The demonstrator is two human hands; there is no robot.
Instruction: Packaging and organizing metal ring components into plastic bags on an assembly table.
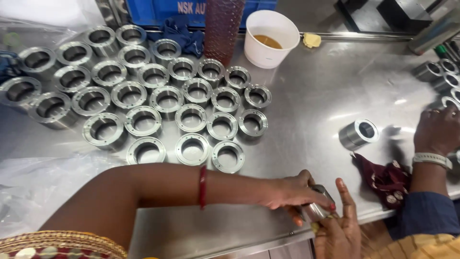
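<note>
Where both hands meet at the near edge of the steel table point(306, 91), they clamp one small metal ring point(317, 207) between them. Up and to the left of that grip stand rows of upright metal rings point(143, 91), close-packed and well apart from it. Farther up, beyond the hold, sits a white cup point(269, 38) of amber liquid. To the upper right lies a single ring on its side point(358, 134), with a dark red cloth point(383, 178) just below it and another person's hand point(438, 130) beside. The left hand point(292, 193) wraps the ring from above; the right hand point(338, 228) presses fingers against it from below.
</note>
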